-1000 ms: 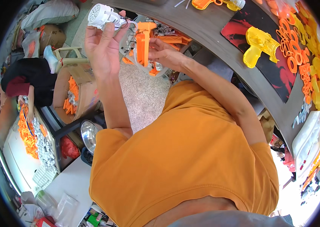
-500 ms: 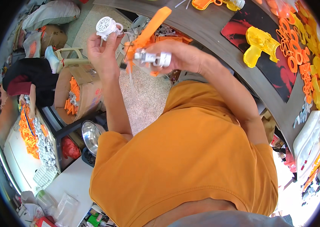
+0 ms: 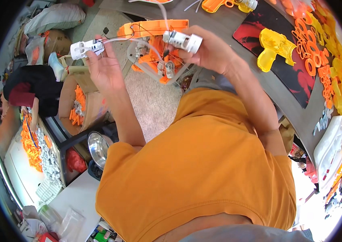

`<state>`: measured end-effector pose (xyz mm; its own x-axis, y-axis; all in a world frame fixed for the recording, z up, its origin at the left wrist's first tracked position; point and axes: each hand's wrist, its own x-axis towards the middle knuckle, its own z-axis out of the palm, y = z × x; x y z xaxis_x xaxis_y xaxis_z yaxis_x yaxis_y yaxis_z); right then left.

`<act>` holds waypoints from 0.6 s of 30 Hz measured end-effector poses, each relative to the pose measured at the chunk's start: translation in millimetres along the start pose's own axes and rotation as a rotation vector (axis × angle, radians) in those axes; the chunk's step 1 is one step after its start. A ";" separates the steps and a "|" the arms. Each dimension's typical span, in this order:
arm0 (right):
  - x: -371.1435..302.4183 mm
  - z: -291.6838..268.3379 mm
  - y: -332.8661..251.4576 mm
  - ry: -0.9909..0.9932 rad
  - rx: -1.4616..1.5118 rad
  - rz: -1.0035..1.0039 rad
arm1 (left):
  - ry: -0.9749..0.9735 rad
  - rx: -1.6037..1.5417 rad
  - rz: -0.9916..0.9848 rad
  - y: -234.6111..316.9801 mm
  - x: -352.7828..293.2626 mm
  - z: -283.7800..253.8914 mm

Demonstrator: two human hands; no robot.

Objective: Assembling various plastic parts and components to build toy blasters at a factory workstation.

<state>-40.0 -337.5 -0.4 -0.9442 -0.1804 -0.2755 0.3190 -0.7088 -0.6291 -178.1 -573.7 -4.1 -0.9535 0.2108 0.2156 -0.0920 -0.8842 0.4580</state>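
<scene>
My left hand (image 3: pixel 107 71) pinches a white cylindrical plastic part (image 3: pixel 83 50) between thumb and fingers, well out to the left. My right hand (image 3: pixel 215 50) is closed on another white cylindrical part (image 3: pixel 184 41), with a clear tube (image 3: pixel 163 15) rising beside it. Thin dark wires and a clear tube run from the left part toward the right one. Behind the wires, a long orange plastic piece (image 3: pixel 153 28) lies crosswise; whether my right fingers also touch it, I cannot tell. Beneath is a translucent bin (image 3: pixel 134 50) with orange and white assemblies in it.
Yellow toy-gun shells (image 3: pixel 274 48) lie on a black-and-red mat (image 3: pixel 300 86) upon the grey table (image 3: pixel 288 94). Orange rings (image 3: pixel 312 56) and yellow parts pile along its right side. A carton (image 3: pixel 94 107) with orange pieces and a person (image 3: pixel 29 86) at a white table are at left.
My left hand has swung its white part outward and down to the left. The orange piece has gone from steeply tilted to nearly level. The wires and tube now show stretched across.
</scene>
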 end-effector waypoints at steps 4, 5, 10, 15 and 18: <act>-3.8 23.3 16.0 -0.076 -0.009 0.087 | -0.121 0.434 0.072 -35.6 -26.9 38.9; -7.5 29.7 14.5 -0.062 -0.028 0.079 | -0.136 0.675 0.121 -44.1 -29.9 35.4; 0.7 5.5 49.0 0.144 0.303 0.056 | -0.210 0.915 0.073 -49.8 -37.0 32.8; -15.1 12.2 39.3 -0.082 0.208 0.115 | -0.222 0.986 0.001 -47.4 -39.7 16.3; -13.8 1.2 20.1 0.093 0.081 -0.008 | -0.259 0.776 -0.160 -37.8 -39.3 17.3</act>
<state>-20.7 -350.1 -8.4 -0.9338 -0.1126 -0.3395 0.3000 -0.7636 -0.5717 -132.2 -541.4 -15.0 -0.8406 0.4828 0.2457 0.0938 -0.3170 0.9438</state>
